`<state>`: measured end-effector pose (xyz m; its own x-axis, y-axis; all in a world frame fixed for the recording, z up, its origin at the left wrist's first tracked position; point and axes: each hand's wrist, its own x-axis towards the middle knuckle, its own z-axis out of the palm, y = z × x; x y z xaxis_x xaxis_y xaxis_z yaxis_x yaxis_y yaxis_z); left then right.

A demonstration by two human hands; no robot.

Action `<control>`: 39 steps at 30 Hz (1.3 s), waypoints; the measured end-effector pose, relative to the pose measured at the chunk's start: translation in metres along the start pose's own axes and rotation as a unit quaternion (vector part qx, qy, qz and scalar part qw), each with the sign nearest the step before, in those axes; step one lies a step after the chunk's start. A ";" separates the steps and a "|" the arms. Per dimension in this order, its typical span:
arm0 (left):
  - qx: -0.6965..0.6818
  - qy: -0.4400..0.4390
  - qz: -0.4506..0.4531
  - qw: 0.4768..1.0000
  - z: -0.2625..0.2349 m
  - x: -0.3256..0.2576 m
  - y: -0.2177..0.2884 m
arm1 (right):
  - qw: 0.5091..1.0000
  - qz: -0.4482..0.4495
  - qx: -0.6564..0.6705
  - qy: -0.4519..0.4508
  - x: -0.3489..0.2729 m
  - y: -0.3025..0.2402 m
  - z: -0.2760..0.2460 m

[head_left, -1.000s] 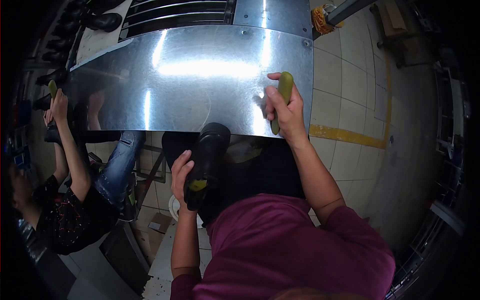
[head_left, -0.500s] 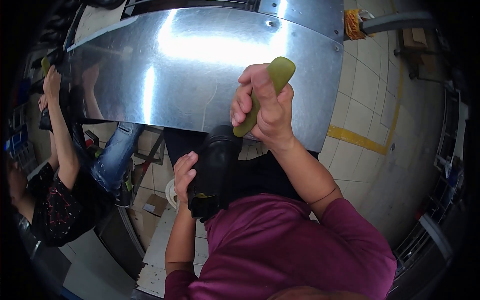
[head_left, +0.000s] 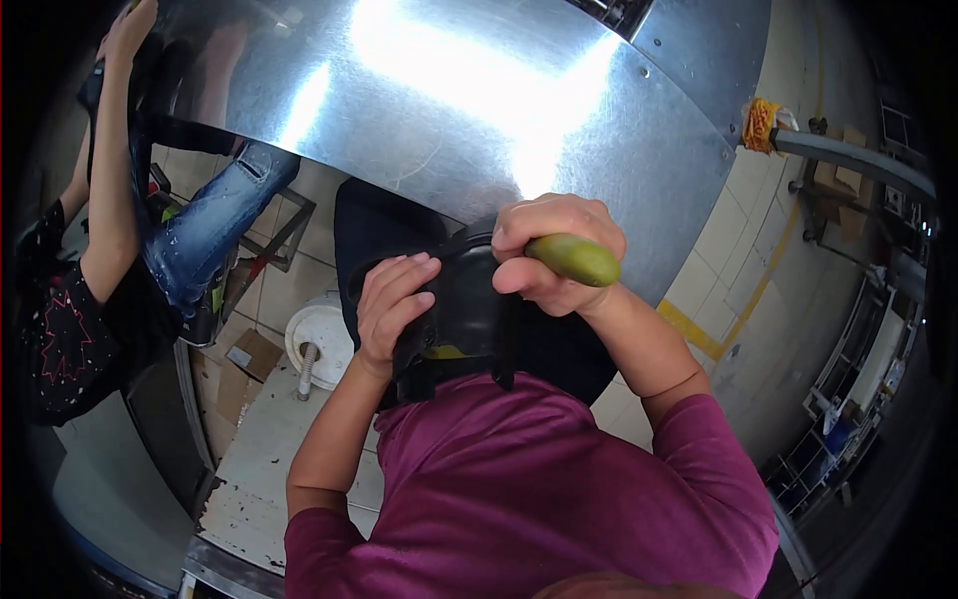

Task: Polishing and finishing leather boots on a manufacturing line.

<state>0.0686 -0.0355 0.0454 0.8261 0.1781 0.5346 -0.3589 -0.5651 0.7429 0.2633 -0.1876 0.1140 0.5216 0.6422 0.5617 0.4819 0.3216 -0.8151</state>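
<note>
Left fingers (head_left: 404, 275): curled over the near-left face of the black, rounded, hard-shelled tool body (head_left: 461, 304), clasping it.
Left hand (head_left: 389, 309): steadies the tool body from its left side; the forearm comes up from below.
Right fingers (head_left: 529, 240): clenched round the smooth, olive-green, rounded grip (head_left: 574, 260), whose free end pokes out to the right of the fist.
Right hand (head_left: 549, 250): sits at the upper right of the tool body, touching its top edge.
Position: the tool body is held in front of the chest, just below the near edge of the large, shiny, curved sheet-metal panel (head_left: 449, 100).
Handling, as a judgement: the body looks rigid and fairly heavy, needing both hands; its glossy shell may slip, so the green grip and the waist are the surest holds.
Looks: dull black with a thin yellow band low down; details are hidden by the hands.
Beyond the panel: another person's arm (head_left: 110, 200) reaches up at its far-left edge.
</note>
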 end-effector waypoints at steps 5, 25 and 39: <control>0.011 0.011 0.012 1.000 0.000 -0.001 0.001 | 0.998 0.037 0.000 0.059 -0.014 0.002 0.011; 0.016 0.054 0.057 0.997 0.002 0.004 -0.002 | 0.875 0.281 0.303 0.251 0.004 0.010 0.024; 0.032 0.048 0.058 0.997 0.002 -0.005 0.005 | 0.843 0.331 0.283 0.316 -0.015 0.001 -0.008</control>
<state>0.0639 -0.0409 0.0460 0.7339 0.1825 0.6542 -0.4195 -0.6358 0.6479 0.2615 -0.2030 0.1061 0.9012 0.3707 -0.2244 -0.3817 0.4339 -0.8161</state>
